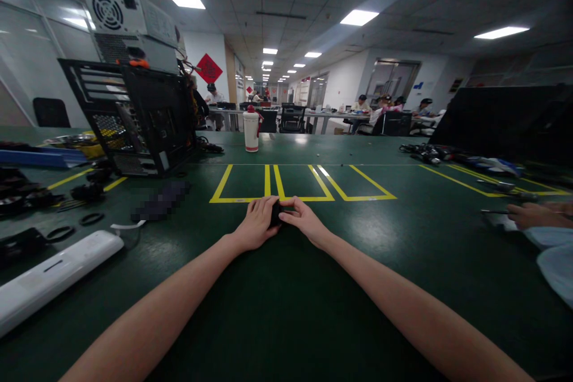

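A small black object (275, 213) stands on the green tabletop (286, 286), mostly covered by fingers, so its kind cannot be made out. Wrapped over its left side is my left hand (256, 224), closed on it. From the right, my right hand (308, 224) grips the same object's edge between thumb and fingertips. Both hands are just in front of the yellow tape outlines (304, 199) on the table.
An open black computer case (152, 119) with a power supply (120, 12) on top stands at left. A white power strip (58, 274) lies nearer. Behind the tape is a white cup (251, 131). At right, a co-worker's hand (537, 215) holds something.
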The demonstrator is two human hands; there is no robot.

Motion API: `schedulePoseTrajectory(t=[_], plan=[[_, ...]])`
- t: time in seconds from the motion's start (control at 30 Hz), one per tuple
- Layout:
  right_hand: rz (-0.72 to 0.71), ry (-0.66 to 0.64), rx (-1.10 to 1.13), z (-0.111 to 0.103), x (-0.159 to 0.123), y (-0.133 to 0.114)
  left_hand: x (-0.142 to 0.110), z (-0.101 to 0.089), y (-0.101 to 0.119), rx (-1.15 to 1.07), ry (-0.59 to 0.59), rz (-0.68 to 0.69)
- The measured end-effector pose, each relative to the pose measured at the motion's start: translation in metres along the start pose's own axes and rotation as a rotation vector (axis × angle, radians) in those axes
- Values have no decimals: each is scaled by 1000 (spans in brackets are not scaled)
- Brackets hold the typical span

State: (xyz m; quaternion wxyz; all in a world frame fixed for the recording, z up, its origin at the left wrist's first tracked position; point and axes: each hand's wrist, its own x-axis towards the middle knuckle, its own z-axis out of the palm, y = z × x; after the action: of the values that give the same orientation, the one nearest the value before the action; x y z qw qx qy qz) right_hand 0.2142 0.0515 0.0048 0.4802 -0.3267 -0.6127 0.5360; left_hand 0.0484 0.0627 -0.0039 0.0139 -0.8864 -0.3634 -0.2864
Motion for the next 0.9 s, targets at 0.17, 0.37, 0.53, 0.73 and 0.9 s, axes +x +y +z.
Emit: schedulePoseTrajectory(t=[0.17, 0.37, 0.53, 0.73, 0.9], plan=[[-10, 34, -60, -2, 3, 3, 0, 0, 1, 8, 7, -6], [10, -5, -6, -1, 2, 5, -1, 0, 1, 16, 0, 6], [-23, 29, -85, -1, 1, 5, 0, 1, 0, 25, 5, -1], [46, -1, -64, -6, 4, 8, 0, -2, 2, 18, -6, 0], [-2, -28, 8, -3, -1, 2, 0, -4, 4, 8, -16, -4]])
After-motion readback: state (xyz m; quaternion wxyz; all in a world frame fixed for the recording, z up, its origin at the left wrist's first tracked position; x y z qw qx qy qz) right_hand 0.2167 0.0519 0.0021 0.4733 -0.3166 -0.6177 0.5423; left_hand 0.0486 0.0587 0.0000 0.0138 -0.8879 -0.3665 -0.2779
